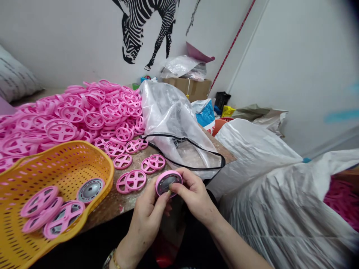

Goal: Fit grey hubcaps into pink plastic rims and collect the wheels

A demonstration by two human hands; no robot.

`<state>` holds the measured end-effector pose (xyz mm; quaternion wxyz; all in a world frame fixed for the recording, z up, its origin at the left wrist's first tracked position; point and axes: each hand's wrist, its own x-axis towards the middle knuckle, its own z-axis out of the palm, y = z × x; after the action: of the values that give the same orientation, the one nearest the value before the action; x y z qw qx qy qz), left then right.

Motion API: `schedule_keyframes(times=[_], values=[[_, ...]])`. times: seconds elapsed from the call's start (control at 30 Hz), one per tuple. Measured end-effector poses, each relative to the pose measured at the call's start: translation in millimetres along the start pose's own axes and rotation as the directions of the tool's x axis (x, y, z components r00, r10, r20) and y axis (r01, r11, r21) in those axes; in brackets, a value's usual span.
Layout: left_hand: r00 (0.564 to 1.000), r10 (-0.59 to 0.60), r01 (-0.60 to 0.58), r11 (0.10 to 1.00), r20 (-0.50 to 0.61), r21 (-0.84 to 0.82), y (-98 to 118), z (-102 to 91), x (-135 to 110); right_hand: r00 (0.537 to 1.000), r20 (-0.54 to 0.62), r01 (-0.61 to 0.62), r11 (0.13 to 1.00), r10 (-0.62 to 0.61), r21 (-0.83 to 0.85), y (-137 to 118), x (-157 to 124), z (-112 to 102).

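Both my left hand [147, 213] and my right hand [193, 196] grip a pink plastic wheel [161, 184] with a dark grey disc set in its centre, and my fingertips press on its face. Just left of my hands, loose pink spoked wheels [135, 180] lie on the worn wooden table [117, 203]. A large heap of the same wheels [84, 112] rises behind them. In the yellow-orange perforated basket [97, 158] lie several pink wheels [64, 219] with grey centres and a silver-grey disc [90, 190].
A clear plastic bag with black edging [174, 127] lies on the table's far right. White woven sacks [280, 209] fill the right side, one holding magenta parts [343, 203]. A cardboard box [186, 86] stands behind, below a wall with a zebra picture [143, 30].
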<state>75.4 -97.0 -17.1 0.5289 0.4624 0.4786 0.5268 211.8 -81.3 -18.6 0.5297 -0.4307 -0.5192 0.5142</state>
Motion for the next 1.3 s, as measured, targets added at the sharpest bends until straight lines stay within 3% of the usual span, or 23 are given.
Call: schedule_keyframes(times=[0.13,0.3,0.37,0.43,0.57,0.67,0.73,0.83,0.93,1.0,1.07,1.13,1.23,1.3], values=[[0.994,0.050,-0.065,0.987,0.101,0.148,-0.7,-7.2,3.9,0.999,0.041,-0.026,0.999,0.027,-0.036,0.3,3.8,0.6],[0.963,0.038,-0.086,0.981,0.266,0.174,-1.5,-18.6,5.2,0.999,0.005,0.034,0.995,-0.034,-0.096,-3.4,0.1,7.6],[0.974,0.023,-0.058,0.987,0.225,0.151,-4.4,-18.2,3.7,0.999,0.011,0.053,0.991,-0.052,-0.122,-5.0,0.8,10.2],[0.994,0.013,-0.024,0.995,0.113,0.094,-7.7,-14.7,2.3,0.997,0.048,0.064,0.990,-0.058,-0.127,-5.9,4.9,11.2],[0.998,-0.057,0.054,0.991,-0.023,-0.121,-2.2,-11.1,5.0,0.986,0.101,0.138,0.988,-0.130,-0.076,-2.3,21.3,9.0],[0.987,-0.012,-0.047,0.933,-0.162,-0.358,21.8,-21.4,10.1,0.979,0.038,0.203,0.955,-0.200,-0.215,5.1,34.2,8.2],[0.958,0.056,-0.191,0.858,-0.282,-0.476,42.7,-32.9,12.4,0.964,0.050,0.253,0.845,-0.261,-0.472,10.4,40.8,10.2],[0.917,0.069,-0.311,0.739,-0.392,-0.598,66.2,-47.9,12.8,0.967,0.159,0.242,0.507,-0.202,-0.827,18.1,48.5,17.9],[0.941,0.008,-0.243,0.716,-0.340,-0.655,68.2,-50.5,11.9,0.982,0.174,0.185,0.200,-0.071,-0.962,26.6,57.0,26.8],[0.962,-0.040,-0.142,0.768,-0.269,-0.624,58.2,-45.6,12.5,0.983,0.175,0.181,0.125,-0.056,-0.975,32.0,63.0,29.2],[0.978,-0.115,0.002,0.842,-0.176,-0.540,43.2,-38.7,14.2,0.979,0.185,0.198,0.161,-0.091,-0.967,34.8,66.9,27.2],[0.976,-0.195,0.134,0.886,-0.096,-0.443,27.4,-33.0,16.6,0.968,0.195,0.234,0.295,-0.156,-0.926,32.5,66.6,21.5],[0.961,-0.271,0.233,0.899,-0.053,-0.372,8.8,-29.1,20.8,0.959,0.189,0.282,0.635,-0.211,-0.719,17.3,57.5,10.1],[0.957,-0.288,0.254,0.903,-0.048,-0.345,1.7,-28.8,23.8,0.973,0.202,0.189,0.875,-0.108,-0.446,2.0,47.4,3.4]])
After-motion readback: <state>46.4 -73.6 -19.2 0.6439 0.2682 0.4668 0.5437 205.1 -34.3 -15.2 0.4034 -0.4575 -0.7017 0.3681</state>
